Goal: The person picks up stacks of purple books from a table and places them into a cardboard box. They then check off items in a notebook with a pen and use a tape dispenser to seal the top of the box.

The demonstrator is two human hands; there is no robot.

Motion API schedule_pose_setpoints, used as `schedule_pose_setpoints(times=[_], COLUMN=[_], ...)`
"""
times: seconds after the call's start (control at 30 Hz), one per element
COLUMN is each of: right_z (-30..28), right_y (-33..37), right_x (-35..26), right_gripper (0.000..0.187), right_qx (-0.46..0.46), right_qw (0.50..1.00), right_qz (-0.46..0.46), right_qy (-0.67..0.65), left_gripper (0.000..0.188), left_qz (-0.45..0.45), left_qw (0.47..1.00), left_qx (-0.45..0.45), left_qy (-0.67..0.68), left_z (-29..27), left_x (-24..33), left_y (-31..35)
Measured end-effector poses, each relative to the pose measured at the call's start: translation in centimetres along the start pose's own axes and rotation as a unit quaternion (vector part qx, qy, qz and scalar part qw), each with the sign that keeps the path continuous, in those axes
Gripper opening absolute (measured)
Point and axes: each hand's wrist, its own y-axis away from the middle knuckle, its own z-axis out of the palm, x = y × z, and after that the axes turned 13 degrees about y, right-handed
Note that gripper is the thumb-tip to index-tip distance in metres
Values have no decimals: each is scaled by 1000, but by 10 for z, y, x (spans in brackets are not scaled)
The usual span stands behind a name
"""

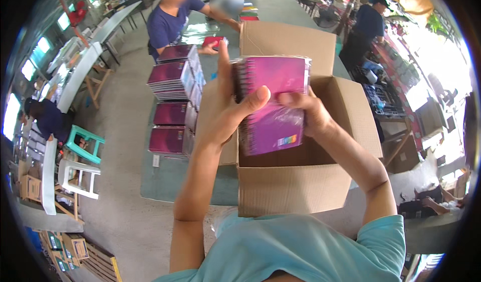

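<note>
Between my two hands is a magenta-purple spiral notebook [275,124], its wire binding on the left and a shiny, crinkled film over its cover. More seem to lie beneath it, but I cannot tell how many. My left hand [225,111] presses the bound side, thumb on the cover and fingers pointing up. My right hand [314,112] grips the right side, its thumb also on the cover. Below the notebook stands an open cardboard box [295,189] with its flaps spread; the notebook hides part of its inside. Stacked notebooks [173,81] stand left of the box.
The box and stacks stand on a grey-green table [155,179]. Across it, a person [175,19] in dark blue holds a small red item [214,42]. Another person [368,26] stands at the far right. Green [85,144] and white stools [80,177] are at left.
</note>
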Motion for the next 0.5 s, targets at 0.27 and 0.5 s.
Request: schedule_pose_setpoints(times=[0.27,0.5], right_z=[-139,-172], right_y=[17,-18], right_x=[89,184], right_gripper=[54,49], right_qx=[135,171], right_qw=[943,926], right_qz=[296,334], right_qy=[-71,-41], left_gripper=[100,43], left_qz=[-43,-71], left_qw=[924,927], left_qx=[-159,-169], left_qy=[-346,-327], left_z=[-13,-21], left_x=[-30,-55], left_y=[98,107])
